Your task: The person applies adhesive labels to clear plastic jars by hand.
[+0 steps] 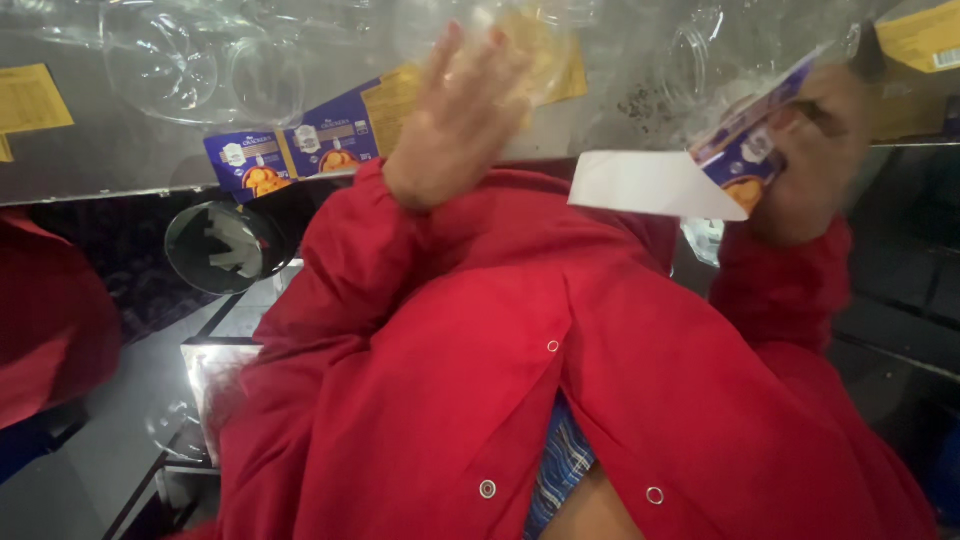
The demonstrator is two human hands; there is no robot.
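At the far left edge a red sleeve [45,310] of another person shows, cut off by the frame. Above it, clear plastic trays [190,65] with moulded round hollows lie on a grey steel worktop [90,160], glossy and hard to separate from one another. A flattened blue carton sleeve [290,150] with an orange picture lies flat on that surface, its long axis running left to right, just left of the wrist of the left hand [460,115].

The left hand is blurred by motion. Its fingers [495,50] are spread and laid open against a clear plastic piece [530,40] with a yellow card [560,60] behind; whether the fingers curl round anything cannot be told. The wearer's red coat [520,370], smooth cloth with metal snap studs, fills the middle and lower view and hides whatever lies beneath the arms. A checked blue garment shows in its opening.

To the right, the right hand [825,150] is closed round one end of a blue carton [745,155], thumb pressed on its printed face. The carton is thin card, blue and orange outside, plain white inside. Its long axis runs left to right, tilting slightly down, and its open white flap [650,185] points left, away from the grip, tapering to a corner. The fingers behind the card are hidden. Above the grip, more clear plastic is blurred.
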